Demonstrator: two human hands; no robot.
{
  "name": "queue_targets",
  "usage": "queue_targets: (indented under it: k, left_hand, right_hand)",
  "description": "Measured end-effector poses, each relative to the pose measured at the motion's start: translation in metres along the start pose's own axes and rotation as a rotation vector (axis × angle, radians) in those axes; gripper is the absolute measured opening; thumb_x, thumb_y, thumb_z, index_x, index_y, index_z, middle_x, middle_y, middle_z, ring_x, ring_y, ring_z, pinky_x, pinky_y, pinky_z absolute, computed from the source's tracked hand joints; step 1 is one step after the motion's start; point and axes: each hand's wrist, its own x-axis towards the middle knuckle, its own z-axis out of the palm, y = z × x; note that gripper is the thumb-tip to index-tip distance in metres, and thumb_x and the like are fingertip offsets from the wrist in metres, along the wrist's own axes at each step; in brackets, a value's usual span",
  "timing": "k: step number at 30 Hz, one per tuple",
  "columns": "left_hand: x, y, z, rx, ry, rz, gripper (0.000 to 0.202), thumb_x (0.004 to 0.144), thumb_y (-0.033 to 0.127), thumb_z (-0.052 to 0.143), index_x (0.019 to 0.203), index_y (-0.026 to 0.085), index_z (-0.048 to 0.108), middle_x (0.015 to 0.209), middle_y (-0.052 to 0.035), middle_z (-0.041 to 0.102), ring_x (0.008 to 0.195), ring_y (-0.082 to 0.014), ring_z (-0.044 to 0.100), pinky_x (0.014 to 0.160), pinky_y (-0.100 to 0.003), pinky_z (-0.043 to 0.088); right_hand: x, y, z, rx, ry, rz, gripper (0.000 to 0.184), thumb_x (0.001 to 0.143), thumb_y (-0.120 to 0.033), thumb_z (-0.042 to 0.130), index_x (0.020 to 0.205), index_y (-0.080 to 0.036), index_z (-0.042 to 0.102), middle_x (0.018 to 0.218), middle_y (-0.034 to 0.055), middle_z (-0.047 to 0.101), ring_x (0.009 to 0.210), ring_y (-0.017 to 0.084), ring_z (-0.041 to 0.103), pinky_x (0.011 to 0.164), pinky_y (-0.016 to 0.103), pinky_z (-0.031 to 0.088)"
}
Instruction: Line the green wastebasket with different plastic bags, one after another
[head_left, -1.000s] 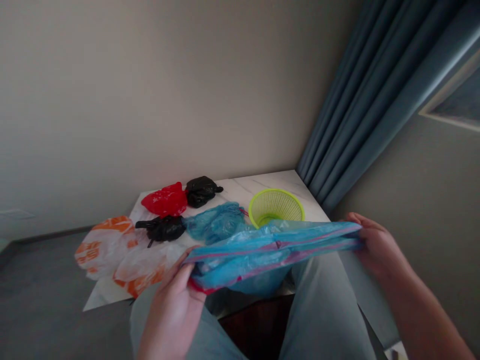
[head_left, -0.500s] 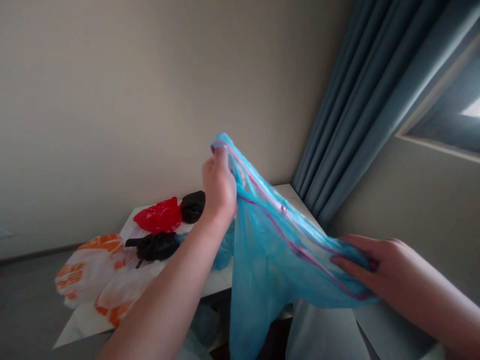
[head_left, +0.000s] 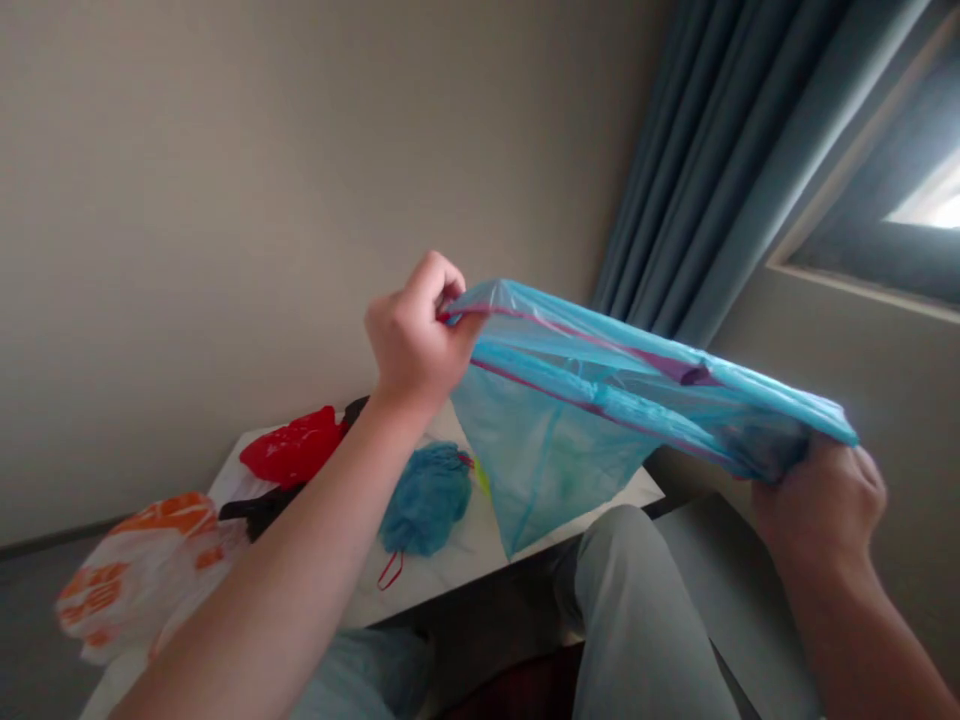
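I hold a thin blue plastic bag [head_left: 570, 420] with a red drawstring stretched out in the air between both hands. My left hand [head_left: 411, 335] is raised and closed in a fist on one end of the bag's top edge. At the lower right, my right hand [head_left: 821, 505] is closed on the other end. The bag's body hangs down in a point toward the table [head_left: 450, 575].
On the white marble table lie a crumpled blue bag [head_left: 424, 498], a red bag [head_left: 292, 450], a black bag [head_left: 251, 505] partly behind my arm, and orange-and-white bags [head_left: 124, 575] at the left edge. Blue curtains [head_left: 720, 150] hang at the right. My knees [head_left: 637, 600] are below.
Both hands have lifted and pulled the blue bag's top edge taut and more level. The right hand rose and turned into a fist. The view tilted upward; the green basket is hidden.
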Motion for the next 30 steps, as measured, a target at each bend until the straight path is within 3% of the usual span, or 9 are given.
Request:
queue_targets:
  k: [4,8,10,13,17,20,23,27,30]
  left_hand:
    - [-0.051,-0.016,-0.004,0.187,-0.202,-0.107,0.029,0.083,0.048,0.066,0.079,0.020,0.059,0.059,0.0023,0.053,0.057,-0.0139,0.054,0.058,-0.026,0.034]
    - [-0.106,-0.035,0.003,0.381,-0.705,-0.313,0.026,0.086,0.047,0.060,0.088,0.022,0.067,0.070,-0.0042,0.067,0.069,-0.0219,0.065,0.062,-0.029,0.039]
    - [-0.133,-0.043,0.006,0.412,-0.960,-0.414,0.028,0.089,0.044,0.055,0.093,0.021,0.070,0.083,-0.0097,0.073,0.079,-0.0257,0.069,0.067,-0.031,0.043]
    - [-0.163,-0.053,0.010,0.353,-1.143,-0.511,0.031,0.091,0.038,0.050,0.100,0.018,0.071,0.098,-0.0151,0.075,0.093,-0.0281,0.070,0.077,-0.033,0.046]
    - [-0.182,-0.054,0.008,0.213,-1.243,-0.589,0.033,0.092,0.038,0.047,0.100,0.018,0.072,0.106,-0.0147,0.075,0.098,-0.0283,0.069,0.081,-0.033,0.046]
    - [-0.186,-0.052,0.002,0.092,-1.370,-0.643,0.033,0.091,0.040,0.047,0.087,0.020,0.073,0.096,-0.0100,0.076,0.089,-0.0257,0.069,0.074,-0.031,0.044]
    - [-0.188,-0.050,-0.004,0.042,-1.424,-0.652,0.040,0.092,0.042,0.044,0.071,0.019,0.069,0.077,-0.0072,0.073,0.073,-0.0235,0.066,0.065,-0.030,0.039]
    - [-0.190,-0.051,-0.003,-0.009,-1.235,-0.673,0.039,0.094,0.040,0.040,0.077,0.019,0.069,0.084,-0.0075,0.074,0.080,-0.0236,0.067,0.071,-0.031,0.041]
    - [-0.194,-0.056,0.007,0.059,-1.026,-0.675,0.033,0.096,0.035,0.040,0.091,0.019,0.068,0.095,-0.0099,0.074,0.089,-0.0247,0.068,0.078,-0.032,0.043]
  right_hand:
    - [-0.016,0.034,0.018,-0.266,-0.046,-0.078,0.031,0.076,-0.030,0.053,0.103,-0.015,0.060,0.078,0.0103,0.055,0.074,0.029,0.057,0.070,0.042,0.047]
    - [-0.039,0.059,0.058,-0.095,-0.388,0.104,0.040,0.091,-0.034,0.031,0.094,-0.018,0.068,0.073,0.0091,0.064,0.075,0.026,0.063,0.071,0.036,0.050]
    - [-0.051,0.064,0.079,-0.057,-0.627,0.206,0.042,0.093,-0.039,0.033,0.086,-0.018,0.070,0.067,0.0076,0.064,0.071,0.024,0.065,0.068,0.034,0.050]
    - [-0.066,0.062,0.102,-0.123,-0.775,0.172,0.037,0.091,-0.038,0.046,0.109,-0.015,0.068,0.072,0.0076,0.067,0.075,0.025,0.067,0.072,0.034,0.050]
    - [-0.069,0.048,0.126,-0.307,-0.626,-0.065,0.063,0.089,-0.027,0.051,0.149,-0.013,0.038,0.110,0.0164,0.067,0.097,0.029,0.066,0.084,0.039,0.049]
    - [-0.064,0.038,0.154,-0.353,-0.610,-0.269,0.052,0.089,-0.022,0.052,0.141,-0.015,0.050,0.133,0.0193,0.056,0.117,0.031,0.057,0.096,0.039,0.045]
    - [-0.065,0.034,0.188,-0.375,-0.827,-0.394,0.034,0.089,-0.016,0.049,0.120,-0.013,0.064,0.121,0.0179,0.063,0.112,0.028,0.060,0.096,0.035,0.045]
    - [-0.076,0.032,0.226,-0.344,-1.134,-0.454,0.019,0.087,-0.019,0.055,0.098,-0.015,0.070,0.099,0.0149,0.072,0.092,0.027,0.067,0.083,0.035,0.048]
    - [-0.074,0.030,0.236,-0.249,-1.101,-0.430,0.018,0.088,-0.017,0.052,0.090,-0.016,0.070,0.092,0.0137,0.073,0.087,0.027,0.068,0.081,0.036,0.047]
